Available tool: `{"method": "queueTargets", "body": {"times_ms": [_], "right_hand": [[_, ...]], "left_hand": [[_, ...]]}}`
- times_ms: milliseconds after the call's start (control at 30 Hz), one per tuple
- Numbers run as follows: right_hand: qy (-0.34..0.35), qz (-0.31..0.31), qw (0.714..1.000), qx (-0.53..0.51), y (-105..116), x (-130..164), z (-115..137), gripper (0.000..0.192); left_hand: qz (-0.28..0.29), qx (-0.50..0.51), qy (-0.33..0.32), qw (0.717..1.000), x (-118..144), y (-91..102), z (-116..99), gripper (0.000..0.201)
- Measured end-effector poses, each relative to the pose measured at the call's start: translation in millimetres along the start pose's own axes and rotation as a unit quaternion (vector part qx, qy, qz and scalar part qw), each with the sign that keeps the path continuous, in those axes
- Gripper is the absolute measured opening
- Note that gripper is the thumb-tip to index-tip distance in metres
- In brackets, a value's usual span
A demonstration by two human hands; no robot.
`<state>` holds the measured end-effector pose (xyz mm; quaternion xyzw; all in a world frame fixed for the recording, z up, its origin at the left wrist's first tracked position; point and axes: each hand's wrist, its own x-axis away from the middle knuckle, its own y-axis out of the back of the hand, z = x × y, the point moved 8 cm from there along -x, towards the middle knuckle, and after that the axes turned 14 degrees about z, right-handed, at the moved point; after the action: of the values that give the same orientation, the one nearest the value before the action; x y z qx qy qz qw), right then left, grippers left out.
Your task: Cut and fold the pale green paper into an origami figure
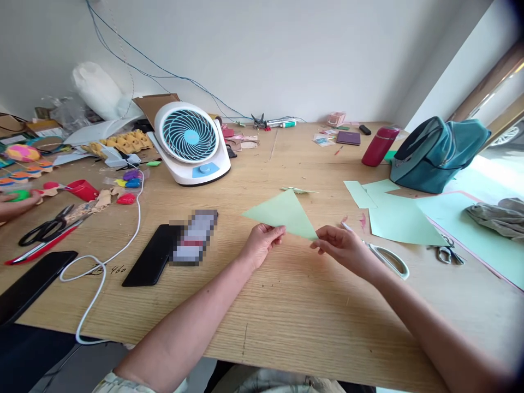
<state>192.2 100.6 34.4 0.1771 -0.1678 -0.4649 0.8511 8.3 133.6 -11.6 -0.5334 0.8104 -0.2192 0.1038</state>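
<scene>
Holding: a pale green paper triangle point(284, 214) pinched along its near edge by both hands, its far part lying low over the wooden table point(286, 305).
Left hand point(261, 244): thumb and fingers closed on the triangle's near edge, left of middle.
Right hand point(341, 246): fingertips clamped on the triangle's near right corner.
Just right: white-handled scissors point(388, 259) lying beside the right wrist, blades partly hidden by the hand.
Further right: green sheets point(399, 218) spread flat, small metal scissors point(444, 252) at their near corner, a teal backpack point(436, 153) and a red bottle point(379, 146) behind them.
Left of the hands: a black phone point(151, 255) flat on the table, with a blurred card partly over it.
Behind: a white and blue desk fan point(190, 142) facing the viewer, its white cable point(108, 256) looping toward the table's near edge.
Far left: black scissors point(45, 229) among bright craft scraps, and another person's hand point(16, 203) at the picture's edge.
</scene>
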Motion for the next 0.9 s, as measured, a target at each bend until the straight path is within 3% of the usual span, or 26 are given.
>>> {"method": "queueTargets", "body": {"times_ms": [100, 167, 267, 500, 600, 700, 833, 900], "right_hand": [[-0.041, 0.045, 0.988, 0.143, 6.8, 32.7, -2.8, 0.017], [-0.034, 0.117, 0.976, 0.179, -0.7, 54.8, -6.5, 0.013], [-0.024, 0.165, 0.959, 0.228, -11.3, 79.7, -11.5, 0.01], [0.032, 0.158, 0.929, 0.332, -34.1, 83.8, 1.5, 0.02], [0.047, 0.118, 0.92, 0.371, -27.3, 69.9, 5.8, 0.02], [0.047, 0.051, 0.928, 0.365, 7.9, 42.6, 0.7, 0.019], [-0.037, -0.145, 0.925, 0.35, 102.7, 0.7, -26.5, 0.011], [-0.067, -0.214, 0.912, 0.344, 138.2, -12.9, -39.2, 0.016]], "left_hand": [[-0.006, 0.035, -0.001, 0.999, -2.5, 4.4, 1.4, 0.03], [-0.003, 0.043, 0.0, 0.999, -3.8, 5.4, 2.8, 0.029], [0.007, 0.041, 0.002, 0.999, -4.3, 4.1, 3.6, 0.028], [0.006, 0.024, 0.0, 1.0, -1.7, 0.2, 0.3, 0.031], [0.006, 0.025, -0.001, 1.0, -1.5, 0.0, 0.4, 0.032], [0.01, 0.026, 0.002, 1.0, -1.7, 0.0, 1.0, 0.032], [0.015, 0.022, 0.008, 1.0, -1.4, -0.4, 1.7, 0.033], [0.011, 0.021, 0.007, 1.0, -1.0, 0.3, 1.9, 0.033]]}}
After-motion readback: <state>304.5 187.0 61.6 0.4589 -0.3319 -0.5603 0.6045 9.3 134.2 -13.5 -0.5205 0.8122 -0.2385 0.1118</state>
